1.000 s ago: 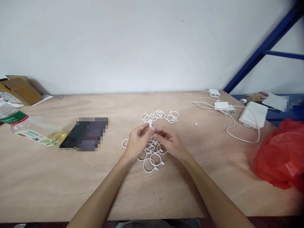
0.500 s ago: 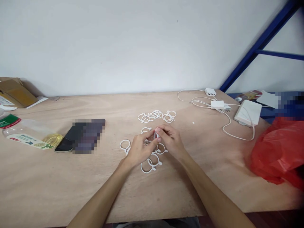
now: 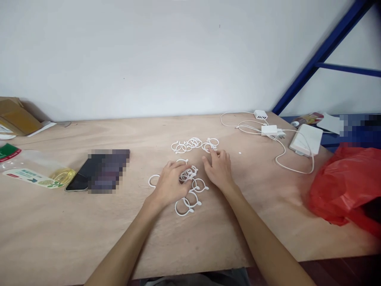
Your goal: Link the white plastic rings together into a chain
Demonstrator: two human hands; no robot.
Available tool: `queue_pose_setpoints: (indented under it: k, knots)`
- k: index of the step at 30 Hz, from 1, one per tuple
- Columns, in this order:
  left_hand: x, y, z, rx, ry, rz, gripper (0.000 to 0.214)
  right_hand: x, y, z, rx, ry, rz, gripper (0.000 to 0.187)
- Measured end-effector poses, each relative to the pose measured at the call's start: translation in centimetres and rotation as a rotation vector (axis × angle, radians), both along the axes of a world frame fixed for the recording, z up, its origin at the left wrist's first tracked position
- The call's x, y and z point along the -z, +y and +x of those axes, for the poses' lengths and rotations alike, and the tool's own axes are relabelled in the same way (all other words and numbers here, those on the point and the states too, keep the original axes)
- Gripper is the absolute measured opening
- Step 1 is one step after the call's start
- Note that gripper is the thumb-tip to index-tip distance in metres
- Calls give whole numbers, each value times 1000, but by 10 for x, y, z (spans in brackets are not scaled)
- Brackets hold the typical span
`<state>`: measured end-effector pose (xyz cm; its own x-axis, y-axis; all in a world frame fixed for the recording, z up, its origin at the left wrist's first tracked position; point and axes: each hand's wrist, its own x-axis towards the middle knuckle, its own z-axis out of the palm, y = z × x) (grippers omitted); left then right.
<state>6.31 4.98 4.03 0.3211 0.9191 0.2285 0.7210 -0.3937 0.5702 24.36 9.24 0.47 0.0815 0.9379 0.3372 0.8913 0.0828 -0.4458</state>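
Several white plastic rings lie on the wooden table (image 3: 89, 238) in two clusters. The near cluster (image 3: 190, 196) sits between my hands; the far cluster (image 3: 193, 145) is a row nearer the wall. My left hand (image 3: 169, 184) rests on the near cluster with fingers curled over the rings at its tips; what it grips is unclear. My right hand (image 3: 218, 169) lies flat with fingers stretched out, its tips touching the right end of the far row.
A dark phone (image 3: 86, 176) and a lying plastic bottle (image 3: 32, 171) are at the left, a cardboard box (image 3: 14, 117) at far left. White chargers and cables (image 3: 274, 133) and a white box (image 3: 308, 139) sit back right. A red plastic bag (image 3: 345, 184) is at right.
Both hands held one ring up between them, then lowered. Now the right hand has let go and reached out to the far row; the left has dropped onto the near cluster.
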Motion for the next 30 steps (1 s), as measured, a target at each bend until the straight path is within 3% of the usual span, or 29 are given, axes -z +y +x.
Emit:
queue_pose_setpoints:
  k: [3, 7, 12, 15, 21, 27, 30]
  knots:
    - [1, -2, 2, 14, 47, 1, 43, 4, 2, 3, 57, -162, -94, 47]
    - [-1, -4, 4, 5, 0, 40, 39, 1, -1, 0, 49, -206, -100, 34]
    - [1, -2, 3, -26, -67, 63, 32, -3, 0, 1, 27, -140, -81, 26]
    - [0, -1, 3, -67, -131, 58, 28, -6, 0, 2, 40, 45, -30, 27]
    - [-5, 2, 4, -208, -425, -40, 30, -20, -16, -16, -246, 594, 98, 16]
    - [-3, 3, 4, -242, -572, -26, 32, -23, -31, -36, -494, 644, 131, 5]
    - [-4, 4, 2, -266, -617, -85, 28, -24, -34, -38, -535, 757, 152, 3]
